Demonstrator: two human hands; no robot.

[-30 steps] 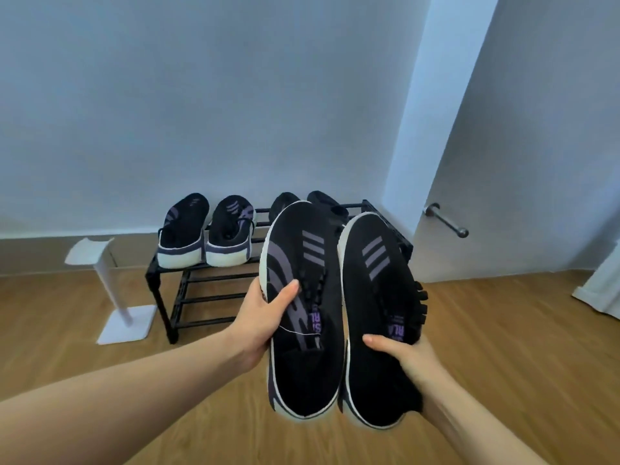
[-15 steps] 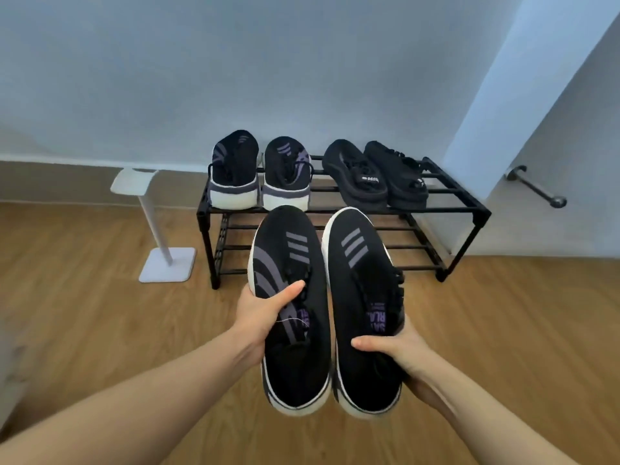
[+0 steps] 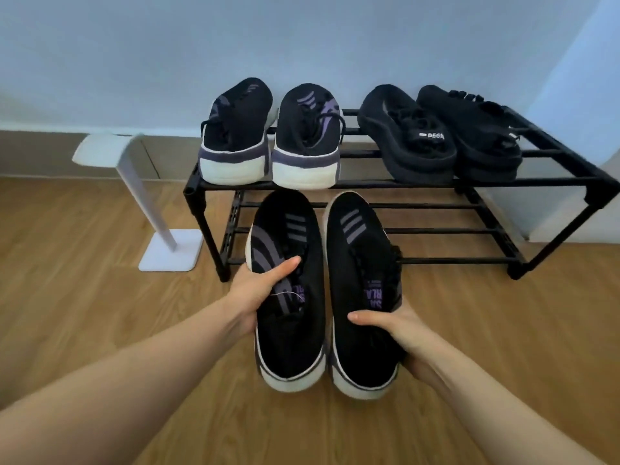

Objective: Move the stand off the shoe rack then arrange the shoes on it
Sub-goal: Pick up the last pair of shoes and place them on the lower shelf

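Observation:
I hold two black sneakers with purple stripes, toes pointing away, in front of the black shoe rack [image 3: 385, 183]. My left hand [image 3: 258, 293] grips the left sneaker [image 3: 288, 337] at its side. My right hand [image 3: 396, 330] grips the right sneaker [image 3: 360, 260] from the right. Their toes reach the rack's lower shelf level. On the top shelf sit a matching sneaker pair [image 3: 268, 139], heels toward me, and a pair of black sandals [image 3: 439, 135]. The white stand [image 3: 147, 203] is on the floor left of the rack.
The rack stands against a pale blue wall with a skirting board [image 3: 40, 152]. Wooden floor [image 3: 84, 313] spreads on all sides. A wall corner [image 3: 590, 95] rises at the right, close to the rack's right end. The lower shelf bars [image 3: 469, 229] carry no shoes.
The view has tilted down and come closer to the rack. The two held sneakers have moved lower and forward, now level with the lower shelf. Both grips are unchanged.

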